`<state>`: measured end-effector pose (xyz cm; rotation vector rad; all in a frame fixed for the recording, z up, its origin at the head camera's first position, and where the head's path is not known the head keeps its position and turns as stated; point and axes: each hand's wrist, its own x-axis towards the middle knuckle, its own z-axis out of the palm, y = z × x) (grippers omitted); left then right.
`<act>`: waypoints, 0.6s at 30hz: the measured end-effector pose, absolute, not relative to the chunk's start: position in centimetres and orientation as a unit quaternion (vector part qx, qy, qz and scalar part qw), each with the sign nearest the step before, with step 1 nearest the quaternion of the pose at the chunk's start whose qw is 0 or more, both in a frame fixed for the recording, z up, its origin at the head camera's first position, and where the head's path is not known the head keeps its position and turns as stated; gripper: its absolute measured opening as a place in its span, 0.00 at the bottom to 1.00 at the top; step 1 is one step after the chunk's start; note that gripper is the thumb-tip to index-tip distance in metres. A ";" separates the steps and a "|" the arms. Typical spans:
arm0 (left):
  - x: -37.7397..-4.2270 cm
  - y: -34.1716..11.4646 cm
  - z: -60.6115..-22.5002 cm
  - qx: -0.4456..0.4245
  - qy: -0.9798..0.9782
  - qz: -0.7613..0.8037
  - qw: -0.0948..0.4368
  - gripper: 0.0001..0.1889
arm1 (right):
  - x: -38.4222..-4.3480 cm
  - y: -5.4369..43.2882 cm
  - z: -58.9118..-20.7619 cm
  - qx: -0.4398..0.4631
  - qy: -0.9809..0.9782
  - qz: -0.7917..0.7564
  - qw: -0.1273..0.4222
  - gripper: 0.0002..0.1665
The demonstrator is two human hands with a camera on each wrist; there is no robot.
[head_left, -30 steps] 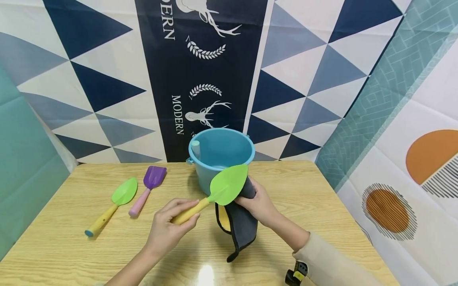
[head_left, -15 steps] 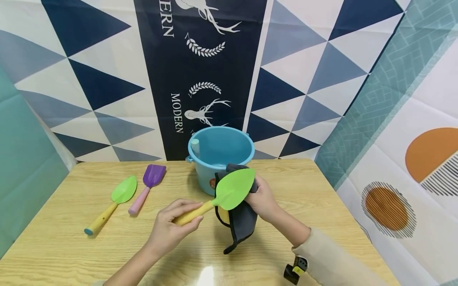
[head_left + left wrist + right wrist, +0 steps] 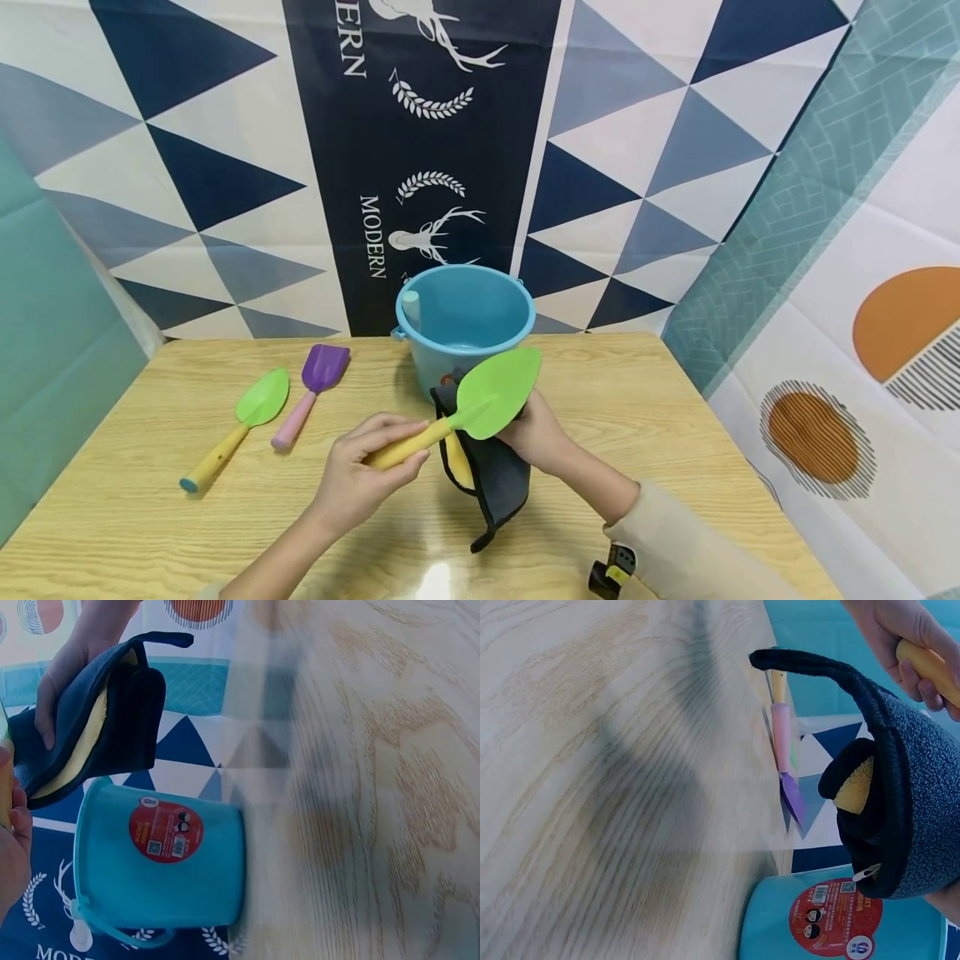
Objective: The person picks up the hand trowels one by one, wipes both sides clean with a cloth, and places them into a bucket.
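Wood-grain table (image 3: 637, 417); round light-blue plastic bucket (image 3: 427, 362) near the middle of its far edge. Before it, above the tabletop, the right hand (image 3: 540, 437) grips a dark-grey, black-edged, yellow-lined cloth (image 3: 498, 475), its tail hanging away from that edge. The left hand (image 3: 367, 471) grasps a green leaf-shaped trowel (image 3: 480, 404) by its yellow handle, long axis slanting toward the far right corner; blade, nearer the right hand, overlaps the cloth in the head view, contact unclear.

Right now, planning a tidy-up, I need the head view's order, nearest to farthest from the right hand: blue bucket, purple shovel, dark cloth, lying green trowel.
1. Dark cloth: gripped in the right hand.
2. Blue bucket: just beyond, slightly left.
3. Purple shovel: left of bucket.
4. Lying green trowel: farthest left.
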<state>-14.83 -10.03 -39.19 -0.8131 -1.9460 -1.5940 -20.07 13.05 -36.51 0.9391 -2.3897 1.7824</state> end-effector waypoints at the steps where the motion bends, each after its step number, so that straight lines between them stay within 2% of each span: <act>1: -14.8 -10.1 -39.2 -0.298 -0.714 -0.583 0.248 0.18 | -20.1 13.1 -36.4 0.292 -0.768 0.570 0.009 0.12; 4: -14.8 -10.3 -39.3 -0.297 -0.718 -0.576 0.253 0.18 | -20.3 13.4 -36.1 0.266 -0.776 0.572 0.019 0.15; 11: -14.9 -11.3 -39.4 -0.271 -0.733 -0.568 0.258 0.18 | -20.7 14.3 -34.7 0.219 -0.757 0.615 0.027 0.32; 18: -14.7 -11.3 -39.2 -0.272 -0.742 -0.565 0.238 0.17 | -20.7 14.4 -34.2 0.217 -0.726 0.652 0.018 0.33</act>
